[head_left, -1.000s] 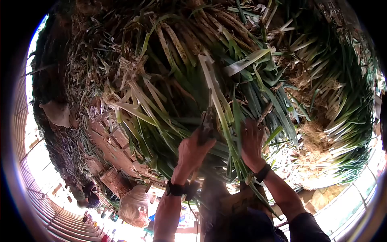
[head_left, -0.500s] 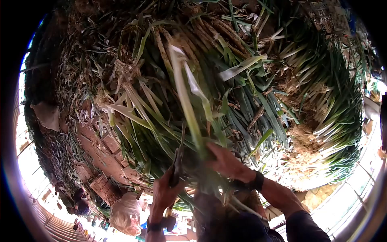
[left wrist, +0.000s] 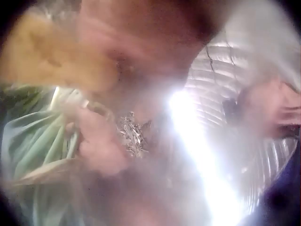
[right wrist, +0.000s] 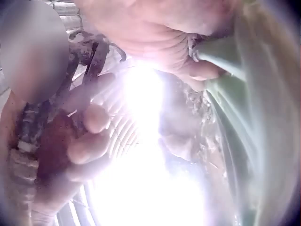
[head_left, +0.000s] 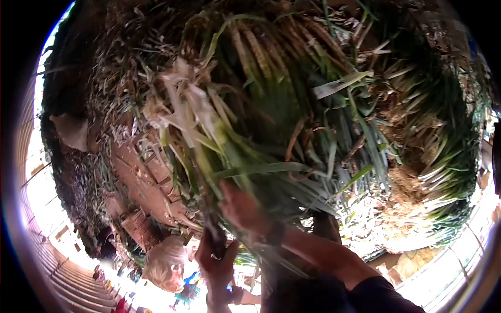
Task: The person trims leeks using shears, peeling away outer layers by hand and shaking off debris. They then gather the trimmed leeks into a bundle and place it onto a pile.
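Observation:
Leek stalks [head_left: 195, 143], white at the far end and green toward me, lie in my right hand [head_left: 244, 211], over the left side of the pile. In the right wrist view its curled fingers [right wrist: 204, 70] are against broad green leaves [right wrist: 235, 106]. My left hand [head_left: 216, 263], lower and nearer my body, grips a dark metal hand tool [head_left: 214, 232] whose kind is blurred. Its dark arms [right wrist: 96, 59] show above the curled left fingers in the right wrist view. A yellowish handle-like piece [left wrist: 51, 54] stands beside the left hand in the left wrist view.
A big heap of leeks [head_left: 261, 57] spreads before me, with another long row [head_left: 443, 151] at the right. Dry trimmings [head_left: 120, 88] and bricks [head_left: 138, 227] lie to the left. Another person's pale-haired head [head_left: 166, 263] is at lower left.
My right hand has swung leftward across my body with leeks, onto the left of the pile. My left hand has drawn down and left from the pile's middle, still holding the tool.

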A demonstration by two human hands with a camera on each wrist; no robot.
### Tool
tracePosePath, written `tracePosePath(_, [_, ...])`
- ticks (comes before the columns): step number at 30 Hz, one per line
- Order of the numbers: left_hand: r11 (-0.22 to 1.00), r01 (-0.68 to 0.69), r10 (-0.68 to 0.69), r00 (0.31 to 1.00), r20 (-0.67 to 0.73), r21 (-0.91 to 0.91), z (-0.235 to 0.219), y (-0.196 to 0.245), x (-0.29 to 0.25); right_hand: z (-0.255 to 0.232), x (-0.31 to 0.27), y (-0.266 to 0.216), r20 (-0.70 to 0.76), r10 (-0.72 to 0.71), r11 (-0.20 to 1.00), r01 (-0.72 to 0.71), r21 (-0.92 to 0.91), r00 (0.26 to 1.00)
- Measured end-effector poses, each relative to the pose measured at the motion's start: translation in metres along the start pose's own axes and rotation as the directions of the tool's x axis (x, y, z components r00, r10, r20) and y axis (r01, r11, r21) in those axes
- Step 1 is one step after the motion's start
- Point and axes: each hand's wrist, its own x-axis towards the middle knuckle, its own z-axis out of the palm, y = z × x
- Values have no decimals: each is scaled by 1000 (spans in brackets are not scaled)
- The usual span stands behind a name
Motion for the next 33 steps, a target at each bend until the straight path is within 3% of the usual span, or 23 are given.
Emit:
tracePosePath(1, [994,110,-109,993,39,-25,4,8,4,-3,0,14,25,70,995,-68,-68,997])
tracePosePath(2, [997,36,-42,995,94,69,6,-16,5,-2,-6,29,34,70,996,-68,-61,997])
tracePosePath(3, [981,173,-186,963,193,83,4,-7,8,-1,-11,42,19,82,984,-78,-158,996])
tracePosePath(5, [961,155,-213,944,252,231,3,-5,9,-5,-15,48,7,89,966,-85,-245,996])
tracePosePath(6, [954,141,-220,929,298,263,3,-5,13,-16,-13,38,85,210,937,-176,-301,974])
tracePosePath(7, [953,147,-226,928,295,266,5,-6,16,-23,-13,31,154,330,895,-256,-365,931])
tracePosePath(9, [972,95,-164,931,327,216,15,-9,25,-22,-19,37,186,322,898,-237,-372,928])
tracePosePath(11, [974,69,-132,948,289,217,26,-10,34,-19,-27,42,164,42,858,49,-511,986])
tracePosePath(12, [967,96,-156,955,252,237,32,-12,39,-17,-35,52,178,35,866,59,-497,983])
tracePosePath(13, [959,123,-179,961,210,254,34,-14,45,-18,-41,65,247,-100,794,227,-564,964])
tracePosePath(14, [950,115,-202,936,290,290,35,-13,50,-22,-38,62,319,-221,688,379,-619,922])
tracePosePath(15, [951,116,-201,936,289,286,37,-18,51,-24,-33,60,321,-221,685,381,-621,921])
tracePosePath(17, [928,110,-182,968,173,357,56,-38,47,-50,-18,53,204,-1,600,164,-783,979])
tracePosePath(18, [989,140,-148,965,215,55,58,-59,46,-74,-4,44,179,28,560,133,-818,983])
tracePosePath(19, [942,269,-218,945,244,-199,63,-54,48,-100,13,35,64,-29,548,69,-834,998])
tracePosePath(20, [968,144,-105,976,191,-203,68,-52,51,-125,32,34,-41,-101,543,21,-839,994])
tracePosePath(21, [982,21,2,993,119,-189,69,-50,51,-150,48,42,-54,-95,517,3,-856,994])
tracePosePath(23, [987,28,-3,989,151,-160,72,-37,48,-200,79,58,-148,27,583,-136,-801,989])
tracePosePath(25, [992,33,-12,987,163,-125,80,-26,45,-243,107,96,-270,-152,573,-138,-808,951])
tracePosePath(27, [997,-64,53,971,232,36,90,-21,38,-288,141,118,-317,-148,590,-173,-789,937])
tracePosePath(30, [996,-78,62,964,257,52,108,-15,29,-333,181,139,-347,-64,596,-243,-765,936])
tracePosePath(32, [994,-45,14,955,295,100,117,-13,24,-347,196,152,-318,-46,409,-273,-871,947])
tracePosePath(33, [994,-44,12,956,293,102,121,-10,21,-348,198,161,-317,-46,411,-271,-870,947])
